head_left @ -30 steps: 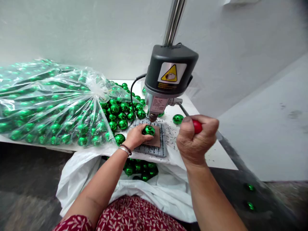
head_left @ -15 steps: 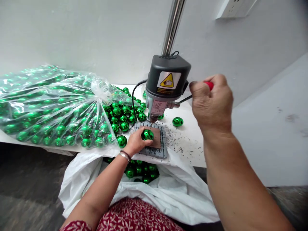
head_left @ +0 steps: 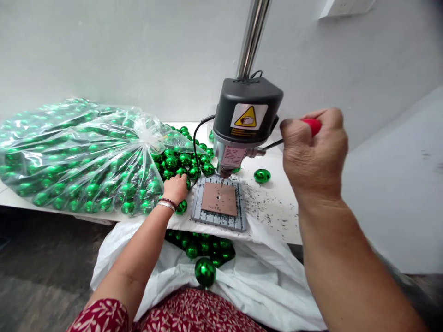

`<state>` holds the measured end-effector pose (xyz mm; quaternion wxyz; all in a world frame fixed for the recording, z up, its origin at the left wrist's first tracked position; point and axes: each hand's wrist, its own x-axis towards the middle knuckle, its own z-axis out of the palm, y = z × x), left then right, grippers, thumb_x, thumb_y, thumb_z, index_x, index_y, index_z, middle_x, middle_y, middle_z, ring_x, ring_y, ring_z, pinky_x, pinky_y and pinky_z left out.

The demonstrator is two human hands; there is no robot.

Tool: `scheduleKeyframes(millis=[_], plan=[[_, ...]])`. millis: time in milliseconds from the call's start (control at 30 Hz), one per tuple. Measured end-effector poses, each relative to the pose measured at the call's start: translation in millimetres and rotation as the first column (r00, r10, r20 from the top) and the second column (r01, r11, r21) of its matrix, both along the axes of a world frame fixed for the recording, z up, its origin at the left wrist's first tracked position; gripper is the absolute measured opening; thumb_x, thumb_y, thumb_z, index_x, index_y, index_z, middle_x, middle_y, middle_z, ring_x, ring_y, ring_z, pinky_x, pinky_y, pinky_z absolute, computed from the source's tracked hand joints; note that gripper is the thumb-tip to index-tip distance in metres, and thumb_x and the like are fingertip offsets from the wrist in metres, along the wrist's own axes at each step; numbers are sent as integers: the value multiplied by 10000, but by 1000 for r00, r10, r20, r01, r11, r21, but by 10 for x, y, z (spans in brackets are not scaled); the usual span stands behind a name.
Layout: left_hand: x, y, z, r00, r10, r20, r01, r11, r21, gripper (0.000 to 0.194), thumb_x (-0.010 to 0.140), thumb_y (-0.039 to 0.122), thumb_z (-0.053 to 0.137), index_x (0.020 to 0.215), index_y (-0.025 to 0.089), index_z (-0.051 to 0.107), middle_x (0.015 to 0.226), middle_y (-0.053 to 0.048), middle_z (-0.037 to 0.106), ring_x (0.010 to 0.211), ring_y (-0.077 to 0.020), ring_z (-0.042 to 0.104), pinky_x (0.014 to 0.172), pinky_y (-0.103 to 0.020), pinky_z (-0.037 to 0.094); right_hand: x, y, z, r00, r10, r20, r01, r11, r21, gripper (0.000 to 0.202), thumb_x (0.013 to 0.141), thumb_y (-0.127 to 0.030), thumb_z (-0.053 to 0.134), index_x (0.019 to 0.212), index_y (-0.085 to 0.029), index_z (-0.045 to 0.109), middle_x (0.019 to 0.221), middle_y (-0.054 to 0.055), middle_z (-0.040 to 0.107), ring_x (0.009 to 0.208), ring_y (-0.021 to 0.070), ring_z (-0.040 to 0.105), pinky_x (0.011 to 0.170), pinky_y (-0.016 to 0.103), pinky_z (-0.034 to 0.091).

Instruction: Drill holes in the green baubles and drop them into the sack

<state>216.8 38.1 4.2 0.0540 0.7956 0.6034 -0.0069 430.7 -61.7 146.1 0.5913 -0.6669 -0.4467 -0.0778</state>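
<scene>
Several shiny green baubles [head_left: 171, 161] around the left hand [head_left: 176, 188], its fingers bent, grip unclear, right hand [head_left: 314, 159] with fingers wrapped round the drill press [head_left: 247, 99]'s red lever handle [head_left: 314, 126]

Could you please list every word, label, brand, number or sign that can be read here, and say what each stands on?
Warning sticker on the drill press: a yellow triangle with a hand symbol; the yellow print beneath it is too blurred to read.
Pale label lower on the drill press: lines of print, too small to read.
No brand or number is legible.
</scene>
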Motion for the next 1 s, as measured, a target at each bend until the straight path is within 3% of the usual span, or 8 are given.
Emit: scheduleKeyframes(millis=[133,233,333,400,500,633,833,1000], plan=[[-29,48,10,999,-28,28,28,1000,6,459,783,238,610,1238,177,608,1193,-174,675,1113,-370,634,909,-482,487,6,3,-22,1000,-8,24,8,1000,2,152,859,-280,571,826,-176,466,715,-49,491,644,63,420,701,273,422],[-108,-33,78,921,2,391,15,999,-40,542,763,352,677,1272,184,595,1139,-136,694,1081,-338,641,910,-441,488,-3,9,-28,1000,-3,23,3,1000,10,147,860,-264,566,825,-176,454,714,-56,481,644,57,416,719,272,441],[-136,-179,105,457,211,864,195,924,-329,631,781,414,665,1359,215,510,1080,-78,689,922,-231,687,754,-319,525,-9,20,-31,1000,-6,24,6,1000,27,140,862,-245,558,822,-174,445,709,-62,461,652,53,417,744,272,455],[-106,-270,68,137,441,887,418,786,-455,673,768,401,674,1384,237,460,1019,-56,687,805,-179,698,641,-253,506,-4,28,-38,1000,9,21,-10,999,43,146,866,-242,549,811,-173,433,696,-67,438,646,47,406,741,263,457],[-15,-360,-37,-36,612,790,570,662,-487,670,718,382,725,1327,255,475,915,-22,679,706,-137,679,570,-204,470,12,38,-51,998,52,36,-55,996,77,156,864,-253,539,803,-173,420,690,-72,418,632,35,378,722,245,449],[107,-422,-137,4,593,805,509,692,-512,547,771,416,679,1263,243,513,945,-33,675,701,-118,642,572,-209,470,8,37,-44,998,55,14,-56,994,93,171,850,-243,546,790,-178,399,696,-64,412,652,41,368,727,238,419],[234,-457,-152,378,293,878,309,854,-418,498,755,350,686,1211,186,573,1004,-34,659,734,-103,588,626,-211,492,-44,25,14,995,80,-58,-76,995,59,201,857,-210,537,770,-190,357,691,-67,376,655,46,334,728,225,367],[295,-386,-187,538,142,831,241,919,-313,507,771,394,669,1211,162,568,957,-40,651,721,-119,585,661,-250,510,-58,3,56,992,91,-90,-88,995,41,238,855,-185,569,766,-193,348,690,-71,396,643,40,331,698,223,336]])
